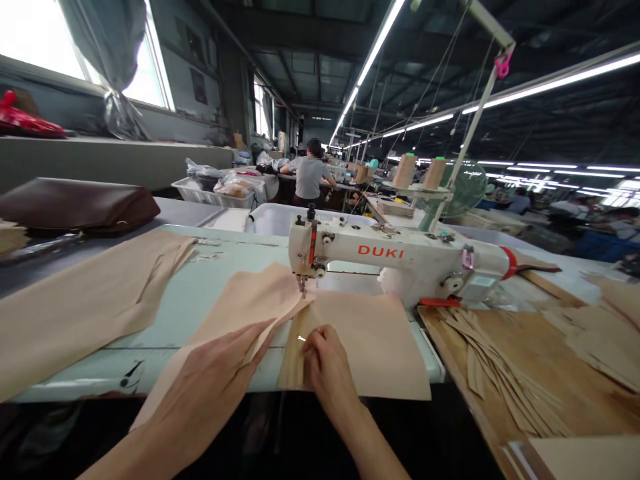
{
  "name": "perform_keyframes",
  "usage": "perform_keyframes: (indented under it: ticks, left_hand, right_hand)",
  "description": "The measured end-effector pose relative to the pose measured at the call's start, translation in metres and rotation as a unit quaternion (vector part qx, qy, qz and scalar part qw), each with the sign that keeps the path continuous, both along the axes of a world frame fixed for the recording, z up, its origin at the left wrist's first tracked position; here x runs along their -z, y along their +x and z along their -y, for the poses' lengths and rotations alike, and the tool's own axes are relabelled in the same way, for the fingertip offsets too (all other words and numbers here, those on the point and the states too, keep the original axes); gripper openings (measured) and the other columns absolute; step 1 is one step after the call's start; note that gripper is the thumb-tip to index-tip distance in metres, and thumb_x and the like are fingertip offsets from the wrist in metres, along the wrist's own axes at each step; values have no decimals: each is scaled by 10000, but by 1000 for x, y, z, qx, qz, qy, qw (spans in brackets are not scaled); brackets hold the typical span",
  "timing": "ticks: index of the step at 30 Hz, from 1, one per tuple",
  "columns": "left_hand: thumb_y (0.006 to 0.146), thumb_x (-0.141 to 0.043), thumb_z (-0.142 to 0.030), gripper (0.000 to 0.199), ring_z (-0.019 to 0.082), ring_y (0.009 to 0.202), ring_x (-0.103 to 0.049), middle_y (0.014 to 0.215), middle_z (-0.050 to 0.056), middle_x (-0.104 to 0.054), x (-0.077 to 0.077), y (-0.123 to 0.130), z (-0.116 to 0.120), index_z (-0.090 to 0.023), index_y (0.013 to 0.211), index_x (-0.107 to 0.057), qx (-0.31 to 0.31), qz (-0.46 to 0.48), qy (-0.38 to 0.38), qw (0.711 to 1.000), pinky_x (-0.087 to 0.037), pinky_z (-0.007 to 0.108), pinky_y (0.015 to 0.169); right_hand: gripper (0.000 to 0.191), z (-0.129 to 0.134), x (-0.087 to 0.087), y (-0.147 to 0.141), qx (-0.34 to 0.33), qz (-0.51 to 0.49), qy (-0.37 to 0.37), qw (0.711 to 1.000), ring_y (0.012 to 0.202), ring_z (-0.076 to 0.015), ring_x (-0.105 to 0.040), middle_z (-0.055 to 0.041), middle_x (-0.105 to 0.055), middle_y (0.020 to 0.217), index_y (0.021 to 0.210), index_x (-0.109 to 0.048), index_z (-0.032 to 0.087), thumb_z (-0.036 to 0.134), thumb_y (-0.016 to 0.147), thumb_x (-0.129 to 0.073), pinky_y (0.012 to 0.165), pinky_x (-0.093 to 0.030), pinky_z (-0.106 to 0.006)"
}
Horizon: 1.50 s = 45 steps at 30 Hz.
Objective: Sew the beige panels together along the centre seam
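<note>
Zipper strip (294, 363), long axis running toward the needle (303, 288), right hand (327, 363) pinching it, left hand (217, 370) gripping tan panel (245, 300).

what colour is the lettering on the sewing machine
The lettering on the sewing machine is orange-red; it shows in the head view.

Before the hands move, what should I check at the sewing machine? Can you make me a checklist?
1. Left hand touching the left beige piece: ok.
2. Fingers away from the presser foot: ok, there is a gap.
3. Left beige piece lying flat: not ok, its edge lifts beside the left hand.
4. Right hand grip: cannot tell, curled fingers hide what they pinch.
5. Needle up or down: cannot tell, too small.
6. Thread cones on their stand: ok, two there.
</note>
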<state>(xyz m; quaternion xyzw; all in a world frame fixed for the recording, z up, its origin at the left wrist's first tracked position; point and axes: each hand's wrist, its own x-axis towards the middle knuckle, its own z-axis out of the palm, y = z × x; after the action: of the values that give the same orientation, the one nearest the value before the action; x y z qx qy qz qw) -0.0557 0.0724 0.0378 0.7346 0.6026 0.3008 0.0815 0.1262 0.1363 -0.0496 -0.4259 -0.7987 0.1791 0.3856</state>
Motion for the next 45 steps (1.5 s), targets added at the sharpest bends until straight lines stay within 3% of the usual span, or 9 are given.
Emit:
perform_keyframes:
  ticks: [2, 5, 10, 19, 29, 36, 40, 42, 45]
  left_hand:
    - [1043, -303, -489, 449, 225, 1123, -639, 1215, 11, -688, 0, 2, 1, -274, 1225, -652, 18, 17, -19, 1000, -481, 312, 991]
    - [1050, -284, -483, 453, 216, 1095, -637, 1246, 10, -667, 2, 2, 2, -276, 1237, -641, 40, 40, -50, 997, -493, 298, 950]
    - [1053, -297, -461, 441, 217, 1118, -620, 1246, 20, -667, 5, 2, 3, -271, 1298, -610, 45, 63, -67, 995, -469, 295, 965]
    - [1052, -351, -331, 340, 189, 946, -670, 1084, -11, -715, 14, 8, 7, -291, 1180, -663, 47, 100, -75, 991, -475, 262, 849]
    - [1023, -368, -236, 287, 186, 913, -658, 1040, -4, -701, 15, 7, 12, -274, 1112, -639, 65, 93, -101, 988, -462, 250, 804]
    - [1027, -360, -223, 311, 176, 981, -663, 1098, 12, -695, 17, 6, 13, -258, 1189, -624, 82, 86, -90, 989, -493, 261, 884]
    - [939, -392, -95, 433, 182, 1150, -614, 1276, 41, -645, 36, 6, 15, -230, 1319, -552, 125, 8, -2, 992, -480, 292, 1004]
    - [847, -384, 8, 582, 190, 1292, -519, 1377, 55, -586, 52, 6, 18, -202, 1377, -507, 172, -81, 84, 978, -371, 354, 1138]
    - [755, -364, 83, 741, 183, 1386, -415, 1446, 51, -530, 70, 8, 23, -180, 1443, -452, 196, -186, 159, 950, -262, 384, 1198]
  right_hand:
    - [333, 9, 1, 5, -5, -15, -1, 1000, 926, -189, -518, -61, -536, 950, 875, -568, 171, -88, 736, -412, 838, -473, -330]
    - [451, 21, 1, 16, -77, -9, -12, 997, 1032, -199, -492, -51, -540, 1068, 1044, -582, 204, -81, 723, -443, 915, -448, -345]
    - [522, 16, -1, 37, -151, 18, -51, 987, 1137, -191, -467, -29, -545, 1170, 1143, -592, 240, -79, 731, -563, 1000, -419, -327]
    - [235, 8, 17, 35, -119, -90, 19, 989, 944, -172, -541, -12, -666, 969, 1030, -716, 280, 103, 898, -639, 807, -485, -290]
    - [293, 9, 15, 33, -127, -47, 48, 990, 893, -184, -514, 16, -693, 945, 1060, -730, 351, 123, 886, -666, 748, -456, -329]
    - [279, 8, 16, 35, -130, -20, 71, 989, 890, -186, -514, 8, -689, 943, 1088, -714, 331, 134, 905, -643, 753, -436, -345]
    - [211, 11, 18, 37, -128, 17, 106, 986, 910, -187, -510, -7, -684, 958, 1045, -701, 281, 137, 923, -608, 773, -429, -352]
    - [153, 15, 20, 38, -120, 28, 134, 983, 925, -200, -506, -19, -674, 916, 930, -688, 238, 141, 937, -569, 790, -419, -370]
    - [231, 19, 26, 38, -112, 21, 181, 977, 951, -224, -494, -43, -652, 885, 834, -654, 207, 113, 945, -474, 803, -408, -399]
